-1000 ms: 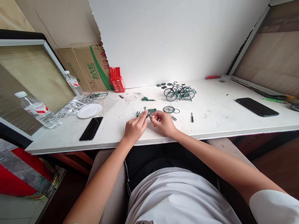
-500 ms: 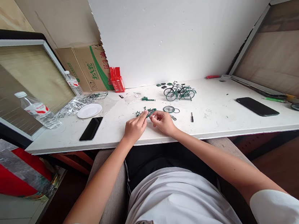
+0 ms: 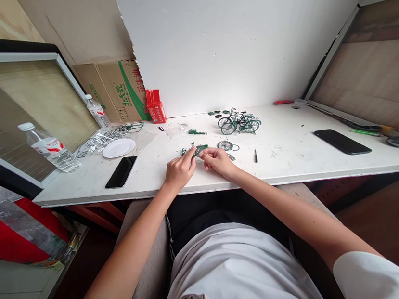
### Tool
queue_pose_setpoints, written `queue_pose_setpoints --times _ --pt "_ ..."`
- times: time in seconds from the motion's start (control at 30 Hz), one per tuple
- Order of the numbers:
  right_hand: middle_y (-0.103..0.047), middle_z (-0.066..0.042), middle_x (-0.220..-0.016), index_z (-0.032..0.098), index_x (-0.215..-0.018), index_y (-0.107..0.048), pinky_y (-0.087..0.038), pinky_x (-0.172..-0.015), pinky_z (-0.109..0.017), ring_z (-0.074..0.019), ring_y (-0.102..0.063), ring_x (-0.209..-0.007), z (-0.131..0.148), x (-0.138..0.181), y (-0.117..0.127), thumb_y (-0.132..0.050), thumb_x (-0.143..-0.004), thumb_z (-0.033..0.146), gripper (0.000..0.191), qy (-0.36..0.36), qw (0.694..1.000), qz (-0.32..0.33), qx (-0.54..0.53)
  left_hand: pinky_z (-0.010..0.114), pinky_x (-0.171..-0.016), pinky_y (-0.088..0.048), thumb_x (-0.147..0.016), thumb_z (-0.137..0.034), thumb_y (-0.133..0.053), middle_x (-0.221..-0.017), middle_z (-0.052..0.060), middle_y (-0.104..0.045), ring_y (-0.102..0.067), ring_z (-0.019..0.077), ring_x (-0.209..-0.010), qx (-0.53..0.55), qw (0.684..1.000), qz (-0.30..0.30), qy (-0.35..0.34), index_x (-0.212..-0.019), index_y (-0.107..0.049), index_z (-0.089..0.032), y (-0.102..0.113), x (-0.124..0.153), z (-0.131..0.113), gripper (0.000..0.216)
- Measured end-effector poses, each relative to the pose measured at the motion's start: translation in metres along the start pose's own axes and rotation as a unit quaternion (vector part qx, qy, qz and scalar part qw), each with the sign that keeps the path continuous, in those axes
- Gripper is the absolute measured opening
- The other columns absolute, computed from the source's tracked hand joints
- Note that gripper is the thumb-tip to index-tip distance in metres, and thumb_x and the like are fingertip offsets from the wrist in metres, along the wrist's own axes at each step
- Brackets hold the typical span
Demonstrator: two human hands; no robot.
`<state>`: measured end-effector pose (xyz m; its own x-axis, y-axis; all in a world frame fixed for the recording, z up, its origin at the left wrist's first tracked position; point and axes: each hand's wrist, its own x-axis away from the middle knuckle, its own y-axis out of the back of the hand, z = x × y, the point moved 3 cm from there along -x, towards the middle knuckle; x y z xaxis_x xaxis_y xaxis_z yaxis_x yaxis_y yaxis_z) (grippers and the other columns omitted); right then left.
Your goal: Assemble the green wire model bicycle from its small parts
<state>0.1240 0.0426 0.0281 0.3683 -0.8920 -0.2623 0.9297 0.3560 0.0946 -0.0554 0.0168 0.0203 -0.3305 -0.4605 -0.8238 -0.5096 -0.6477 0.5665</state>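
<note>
Near the table's front edge, my left hand [image 3: 180, 170] has its fingers closed on a small green model bicycle part [image 3: 201, 149]. My right hand [image 3: 218, 161] pinches at the same part from the right, fingertips close to those of the left. Much of the part is hidden behind the fingers. Just right of my right hand lie a spoked model wheel [image 3: 224, 145] and a thin ring [image 3: 235, 147]. Farther back, two assembled model bicycles [image 3: 239, 122], one black and one green, stand close together. Another green piece [image 3: 196, 132] lies beyond my hands.
A small screwdriver [image 3: 255, 156] lies to the right. Phones lie at left [image 3: 121, 172] and right [image 3: 342, 141]. On the left are a paper plate [image 3: 118, 148], water bottles [image 3: 50, 147], a red box [image 3: 155, 107] and a cardboard box [image 3: 116, 92]. A white board [image 3: 244, 37] stands behind.
My hands stay in nearly the same place around the green part. The right-hand fingers have shifted slightly, and the whole view has moved a little.
</note>
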Motion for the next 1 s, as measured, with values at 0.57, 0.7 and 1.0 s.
queue_pose_setpoints --times 0.57,0.7,1.0 --pt "-0.065 -0.002 -0.059 0.017 -0.099 -0.080 -0.044 -0.060 -0.031 -0.0158 -0.053 -0.054 0.001 0.011 -0.004 -0.067 -0.095 0.051 0.037 0.103 0.966 -0.127 0.201 0.028 -0.071 -0.063 -0.108 -0.027 -0.054 -0.118 0.014 -0.081 -0.082 0.0213 -0.081 0.001 1.000 -0.013 0.003 -0.145 -0.066 -0.017 -0.003 0.001 0.001 0.040" --pt "-0.065 -0.001 -0.060 0.017 -0.095 -0.077 -0.045 -0.061 -0.031 -0.0158 -0.054 -0.055 0.002 0.010 -0.003 -0.067 -0.094 0.049 0.034 0.100 0.969 -0.125 0.190 0.028 -0.070 -0.063 -0.108 -0.027 -0.054 -0.117 0.013 -0.081 -0.082 0.0214 -0.080 -0.007 1.000 -0.015 -0.007 -0.142 -0.068 -0.016 -0.002 0.001 0.000 0.039" --pt "-0.061 0.001 -0.058 0.021 -0.087 -0.067 -0.047 -0.057 -0.031 -0.0165 -0.059 -0.054 -0.005 0.002 0.000 -0.072 -0.089 0.061 0.041 0.061 0.993 -0.068 0.080 0.030 -0.073 -0.064 -0.107 -0.026 -0.055 -0.122 0.014 -0.080 -0.082 0.0228 -0.082 -0.004 1.000 -0.009 -0.011 -0.146 -0.065 -0.017 -0.003 0.002 0.000 0.041"
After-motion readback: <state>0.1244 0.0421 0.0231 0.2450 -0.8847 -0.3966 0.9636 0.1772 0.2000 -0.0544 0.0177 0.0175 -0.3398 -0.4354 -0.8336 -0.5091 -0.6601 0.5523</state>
